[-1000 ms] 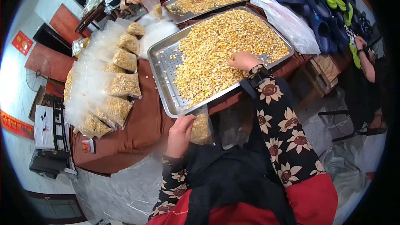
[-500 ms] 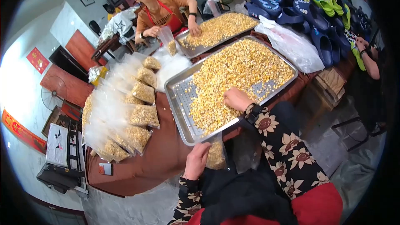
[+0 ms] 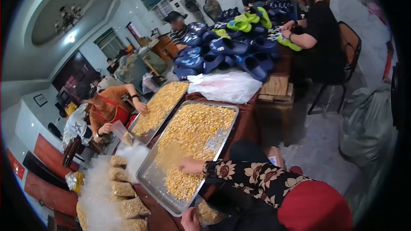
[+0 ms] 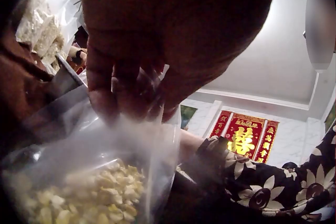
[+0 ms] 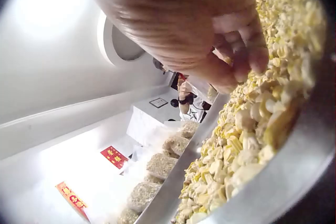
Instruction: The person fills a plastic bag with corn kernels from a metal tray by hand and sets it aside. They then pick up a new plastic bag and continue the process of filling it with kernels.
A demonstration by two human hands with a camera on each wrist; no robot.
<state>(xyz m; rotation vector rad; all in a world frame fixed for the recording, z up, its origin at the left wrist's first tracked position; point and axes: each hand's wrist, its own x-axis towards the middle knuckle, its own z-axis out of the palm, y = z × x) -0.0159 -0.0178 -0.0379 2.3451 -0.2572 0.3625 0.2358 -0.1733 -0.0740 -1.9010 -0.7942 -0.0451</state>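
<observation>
My left hand [image 3: 190, 220] pinches the top edge of a clear bag [image 4: 173, 176] with yellow kernels in its lower part; in the head view this bag [image 3: 208, 212] hangs beside the near corner of a metal tray [image 3: 150, 182]. Loosely bent, the fingers of my right hand [image 3: 191, 166] touch the heap of kernels [image 3: 197, 124] in that tray. In the right wrist view, the right hand [image 5: 210, 40] lies low over the kernels [image 5: 247, 134], a gap showing between thumb and fingers; whether any kernels are held is hidden.
Filled bags [image 3: 132, 207] lie left of the tray. Beyond it, a person in a red apron [image 3: 113, 111] works at a second tray [image 3: 145, 134]. A white plastic bag [image 3: 227, 86] and piled blue clogs [image 3: 231, 47] lie at the far side. Someone in black [image 3: 319, 38] sits at the right.
The head view has swung right and up, showing more of the room. My right hand has moved towards the tray's near left part, with blurred kernels beside it. My left hand still pinches the bag.
</observation>
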